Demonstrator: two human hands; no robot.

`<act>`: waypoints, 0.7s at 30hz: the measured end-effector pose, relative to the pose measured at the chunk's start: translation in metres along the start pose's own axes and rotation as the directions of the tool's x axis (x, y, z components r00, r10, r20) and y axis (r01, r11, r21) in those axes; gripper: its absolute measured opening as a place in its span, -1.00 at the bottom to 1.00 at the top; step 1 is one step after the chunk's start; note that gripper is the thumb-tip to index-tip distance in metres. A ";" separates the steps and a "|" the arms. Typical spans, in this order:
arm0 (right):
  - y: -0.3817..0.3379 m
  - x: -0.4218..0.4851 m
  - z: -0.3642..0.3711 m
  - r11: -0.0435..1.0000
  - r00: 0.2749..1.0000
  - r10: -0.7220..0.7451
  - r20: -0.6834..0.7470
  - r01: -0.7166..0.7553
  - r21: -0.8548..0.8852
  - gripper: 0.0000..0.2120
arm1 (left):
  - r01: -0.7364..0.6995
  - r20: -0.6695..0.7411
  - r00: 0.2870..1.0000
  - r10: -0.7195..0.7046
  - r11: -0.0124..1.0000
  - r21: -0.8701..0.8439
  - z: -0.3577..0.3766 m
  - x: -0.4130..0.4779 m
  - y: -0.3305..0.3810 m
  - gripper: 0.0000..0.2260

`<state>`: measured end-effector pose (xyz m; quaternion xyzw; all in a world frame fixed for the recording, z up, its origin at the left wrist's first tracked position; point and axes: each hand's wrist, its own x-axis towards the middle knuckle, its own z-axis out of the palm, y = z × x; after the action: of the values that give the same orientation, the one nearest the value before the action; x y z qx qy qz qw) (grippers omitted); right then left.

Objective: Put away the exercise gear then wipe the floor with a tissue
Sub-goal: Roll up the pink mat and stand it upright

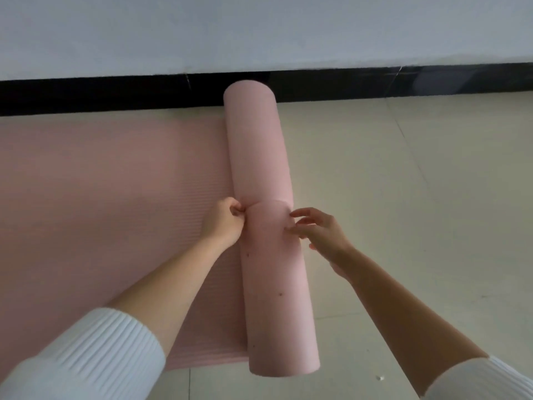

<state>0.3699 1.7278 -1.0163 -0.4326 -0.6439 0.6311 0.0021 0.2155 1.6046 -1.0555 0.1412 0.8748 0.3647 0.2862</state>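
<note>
A pink exercise mat (101, 203) lies flat on the floor at the left, and its right part is wound into a thick roll (265, 168) that runs from the wall toward me. The roll is uneven, its near half standing out wider than its far half. My left hand (223, 223) pinches the mat on the left side of the roll, at the step between the two halves. My right hand (317, 235) has its fingers spread, with the fingertips touching the roll's right side.
The beige tiled floor (418, 212) stretches to the right of the roll. A black skirting board (115, 95) runs under a white wall (259, 30) at the far end of the mat. A small white scrap (381, 378) lies on the floor by my right sleeve.
</note>
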 end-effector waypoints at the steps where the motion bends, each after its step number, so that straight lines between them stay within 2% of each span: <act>1: -0.004 0.001 0.002 0.999 1.000 -0.005 0.012 0.004 0.039 -0.78 | 0.052 0.045 0.998 -0.049 0.996 -0.079 -0.008 -0.003 -0.001 -0.94; 3: -0.012 0.004 0.008 0.997 0.999 0.006 0.044 -0.010 0.081 -0.82 | 0.171 0.163 0.977 -0.140 0.965 -0.198 -0.024 -0.013 -0.004 -0.81; 6: -0.020 0.009 0.023 0.993 0.989 0.023 0.149 -0.039 0.109 -0.77 | 0.283 0.308 0.926 -0.218 0.941 -0.187 -0.040 -0.027 -0.007 -0.62; 8: -0.024 0.010 0.035 0.992 0.983 0.021 0.182 -0.043 0.116 -0.75 | 0.313 0.311 0.919 -0.241 0.927 -0.208 -0.043 -0.032 -0.012 -0.58; 11: -0.026 0.012 0.045 0.980 0.987 0.061 0.151 -0.088 0.176 -0.67 | 0.343 0.254 0.926 -0.278 0.901 -0.265 -0.050 -0.033 -0.020 -0.40; 13: -0.025 0.015 0.047 0.962 0.982 0.140 0.125 -0.165 0.216 -0.57 | 0.332 0.238 0.933 -0.269 0.899 -0.285 -0.057 -0.033 -0.024 -0.44; 15: -0.026 0.016 0.054 0.953 0.973 0.187 0.134 -0.213 0.217 -0.53 | 0.251 0.132 0.965 -0.225 0.939 -0.236 -0.061 -0.032 -0.029 -0.54; 18: -0.032 0.009 0.075 0.993 0.986 0.108 0.128 -0.112 0.022 -0.60 | 0.078 -0.104 0.991 -0.085 0.994 -0.072 -0.068 -0.031 -0.045 -0.78; 20: -0.037 0.001 0.091 0.997 0.994 0.024 0.108 -0.015 -0.079 -0.63 | 0.036 -0.167 0.985 -0.039 0.999 -0.022 -0.078 -0.031 -0.057 -0.90; 21: -0.039 -0.002 0.098 0.995 0.994 0.000 0.107 0.011 -0.099 -0.65 | 0.038 -0.156 0.987 -0.043 0.999 -0.034 -0.085 -0.033 -0.063 -0.90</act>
<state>0.2953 1.6539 -1.0034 -0.3961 -0.6747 0.6206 -0.0521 0.1879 1.4985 -1.0388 0.0897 0.8914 0.3823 0.2261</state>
